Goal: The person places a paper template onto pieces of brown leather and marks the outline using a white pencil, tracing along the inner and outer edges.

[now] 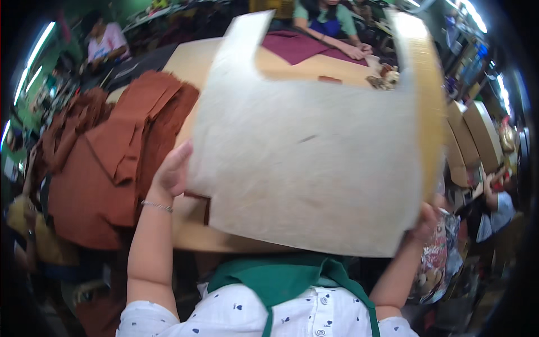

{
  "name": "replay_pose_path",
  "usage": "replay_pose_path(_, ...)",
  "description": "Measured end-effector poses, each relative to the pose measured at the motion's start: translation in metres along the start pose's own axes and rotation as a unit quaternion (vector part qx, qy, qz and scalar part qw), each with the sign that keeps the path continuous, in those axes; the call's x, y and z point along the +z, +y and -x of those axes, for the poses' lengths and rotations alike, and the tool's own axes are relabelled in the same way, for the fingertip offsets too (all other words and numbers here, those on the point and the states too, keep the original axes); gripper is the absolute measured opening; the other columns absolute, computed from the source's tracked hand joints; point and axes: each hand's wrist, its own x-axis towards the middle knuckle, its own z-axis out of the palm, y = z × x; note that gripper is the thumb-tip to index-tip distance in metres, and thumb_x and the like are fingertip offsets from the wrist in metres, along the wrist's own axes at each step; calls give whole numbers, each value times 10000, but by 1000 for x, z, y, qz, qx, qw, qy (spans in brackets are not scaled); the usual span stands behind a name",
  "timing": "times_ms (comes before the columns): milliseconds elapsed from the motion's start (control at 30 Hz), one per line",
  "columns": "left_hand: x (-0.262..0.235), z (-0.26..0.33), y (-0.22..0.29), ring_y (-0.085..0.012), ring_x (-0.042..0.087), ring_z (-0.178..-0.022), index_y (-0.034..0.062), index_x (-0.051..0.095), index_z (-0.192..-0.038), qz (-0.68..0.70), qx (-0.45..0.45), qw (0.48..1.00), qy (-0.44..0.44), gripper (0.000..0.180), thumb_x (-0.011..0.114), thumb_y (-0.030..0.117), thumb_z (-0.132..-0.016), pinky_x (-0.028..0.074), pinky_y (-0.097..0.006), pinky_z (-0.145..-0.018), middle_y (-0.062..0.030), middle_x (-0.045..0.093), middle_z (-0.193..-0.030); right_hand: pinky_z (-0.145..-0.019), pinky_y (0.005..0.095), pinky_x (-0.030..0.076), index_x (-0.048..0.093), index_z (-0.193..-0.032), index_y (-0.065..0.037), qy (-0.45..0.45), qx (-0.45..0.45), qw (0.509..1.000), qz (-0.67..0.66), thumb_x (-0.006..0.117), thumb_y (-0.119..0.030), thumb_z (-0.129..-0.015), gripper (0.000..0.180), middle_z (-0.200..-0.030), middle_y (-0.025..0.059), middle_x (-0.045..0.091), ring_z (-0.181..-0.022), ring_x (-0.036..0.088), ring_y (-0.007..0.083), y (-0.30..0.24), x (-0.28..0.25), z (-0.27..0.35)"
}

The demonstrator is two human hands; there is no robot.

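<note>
While a pale U-notched pattern board (309,151) was held over the tan table (188,224), gripped at left edge by left hand (173,171) and lower right corner by right hand (426,223), rust-brown fabric (101,180) was piled at left.

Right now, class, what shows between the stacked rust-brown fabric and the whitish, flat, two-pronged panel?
In the head view, the person's left hand, tan tabletop and a dark-brown strip show between the rust-brown fabric and panel.

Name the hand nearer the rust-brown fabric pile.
Left. The left hand is just right of the rust-brown fabric pile, at the pale panel's left edge; the right hand is farther off, at the panel's lower right.
</note>
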Motion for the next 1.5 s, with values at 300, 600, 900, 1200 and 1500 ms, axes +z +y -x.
replay_pose_path(300,-44,-15,-17,-172,536,-1017,0,388,-1232,-194,74,972,114,488,565,-31,-778,423,-307,-903,-103,554,-1124,-499,181,251,318,-659,-136,-144,84,974,154,582,28,-775,332,-630,-82,307,-563,275,20,80,82,-14)
replay_pose_path(600,-60,-24,-32,-234,541,-1012,-33,473,-1179,-469,-4,867,169,486,649,88,-742,431,-324,-865,-157,557,-1108,-671,368,404,429,-710,-12,-148,-137,833,514,620,-17,-717,191,-812,108,535,-757,466,261,102,92,-10)
replay_pose_path(900,-75,6,-51,-335,505,-997,-34,492,-1191,-722,158,632,234,596,717,218,-700,403,-383,-888,-189,499,-1103,-814,389,404,501,-765,3,-69,-165,800,573,680,-86,-687,214,-1129,149,558,-959,472,342,98,86,-3)
replay_pose_path(1200,-39,89,-54,-310,415,-1100,3,531,-1149,-756,69,621,194,501,694,171,-706,322,-389,-959,-139,464,-1151,-811,361,417,461,-728,-13,-197,-145,821,516,700,-65,-695,247,-1083,152,575,-941,514,304,64,58,15)
replay_pose_path(1500,-38,78,-56,-282,440,-1058,23,557,-1076,-705,52,663,248,445,709,183,-689,320,-378,-951,-121,493,-1101,-723,356,446,514,-790,-7,-166,-157,803,550,676,-58,-727,181,-948,128,612,-849,552,293,69,60,11)
